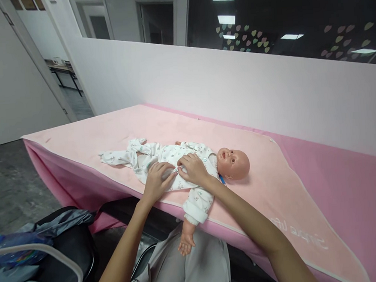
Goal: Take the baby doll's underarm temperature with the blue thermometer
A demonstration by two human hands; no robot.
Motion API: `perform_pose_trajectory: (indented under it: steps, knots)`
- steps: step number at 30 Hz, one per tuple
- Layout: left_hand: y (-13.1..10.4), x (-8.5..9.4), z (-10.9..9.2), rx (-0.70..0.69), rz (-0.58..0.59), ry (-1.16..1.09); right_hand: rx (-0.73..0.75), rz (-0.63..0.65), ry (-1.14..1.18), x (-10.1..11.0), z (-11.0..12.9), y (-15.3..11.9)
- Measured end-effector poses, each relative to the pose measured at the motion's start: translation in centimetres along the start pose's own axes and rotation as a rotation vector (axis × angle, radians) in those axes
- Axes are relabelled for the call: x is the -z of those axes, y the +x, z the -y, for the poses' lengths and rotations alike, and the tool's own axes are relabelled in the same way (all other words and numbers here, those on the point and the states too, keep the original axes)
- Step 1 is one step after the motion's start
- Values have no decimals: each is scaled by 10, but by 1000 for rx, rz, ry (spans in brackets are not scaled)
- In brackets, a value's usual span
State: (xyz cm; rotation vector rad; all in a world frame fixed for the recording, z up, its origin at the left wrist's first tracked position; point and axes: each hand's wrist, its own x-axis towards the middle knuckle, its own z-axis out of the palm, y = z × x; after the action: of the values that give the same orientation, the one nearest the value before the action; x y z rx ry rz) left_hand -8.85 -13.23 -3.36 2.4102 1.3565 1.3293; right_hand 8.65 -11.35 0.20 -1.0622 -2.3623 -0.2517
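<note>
A baby doll [236,163] lies on its back on a pink mat, head to the right and legs to the left. It wears a white onesie [172,150] with a small print. At the belly, my left hand [158,179] pinches the onesie's front with thumb and fingers. Close beside it, my right hand [193,168] pinches the same cloth nearer the chest. My fingers hide what lies between the fingertips. One doll arm [186,237] with a turned-back cuff hangs past the table edge, over my lap. A round fastener [205,160] shows near the collar.
The pink mat [260,204] covers a table with a darker pink cloth [342,181]. A white wall [235,82] with a dark window runs behind it. At lower left, a black chair [69,248] holds clothing and a blue plastic item [18,247].
</note>
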Motion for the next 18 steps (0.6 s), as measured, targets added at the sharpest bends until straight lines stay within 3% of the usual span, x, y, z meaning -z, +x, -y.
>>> perform_pose_trajectory:
  steps: [7,11,13,15,18]
  knots:
    - [-2,-6,5,6,-15,41,9,64,-10,3,1,2]
    - [-2,-6,6,25,-24,14,71,66,-37,24,10,-4]
    - [-3,-5,5,41,-47,-12,83,12,-44,41,15,-20]
    - [-5,-3,4,95,-132,-40,4,-66,-23,56,19,-49]
    - [-8,0,5,173,-258,-84,-323,-136,-90,65,21,-107]
